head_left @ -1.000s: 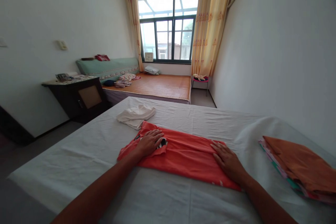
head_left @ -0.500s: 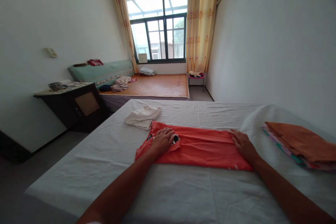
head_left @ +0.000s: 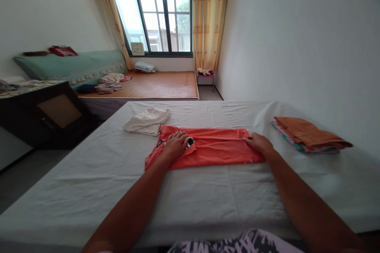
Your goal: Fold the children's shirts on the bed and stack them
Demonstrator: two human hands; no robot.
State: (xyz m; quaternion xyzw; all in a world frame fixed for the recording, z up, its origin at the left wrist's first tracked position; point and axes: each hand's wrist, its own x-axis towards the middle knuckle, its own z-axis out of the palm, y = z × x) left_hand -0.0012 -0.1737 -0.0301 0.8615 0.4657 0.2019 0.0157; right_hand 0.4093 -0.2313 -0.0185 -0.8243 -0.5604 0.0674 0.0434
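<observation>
While both my palms lie on the cloth, this is how things stand.
Left hand [head_left: 175, 145]: spread flat, gripping nothing, pressing the collar end of the folded orange-red cotton shirt [head_left: 213, 151].
Right hand [head_left: 257, 142]: fingers closed on the shirt's hem end.
Doing it well: I judge even tension keeps the fold straight.
Beyond my left: crumpled cream garment [head_left: 147, 121].
Beyond my right: stack of folded clothes topped with rust-orange fabric [head_left: 305, 134].
Under all: white bedsheet [head_left: 208, 197].

Daylight is pouring in through the window [head_left: 154, 19], blowing out its panes; the room is staying dim and soft, edges are bending outward, shadows lying faint.
</observation>
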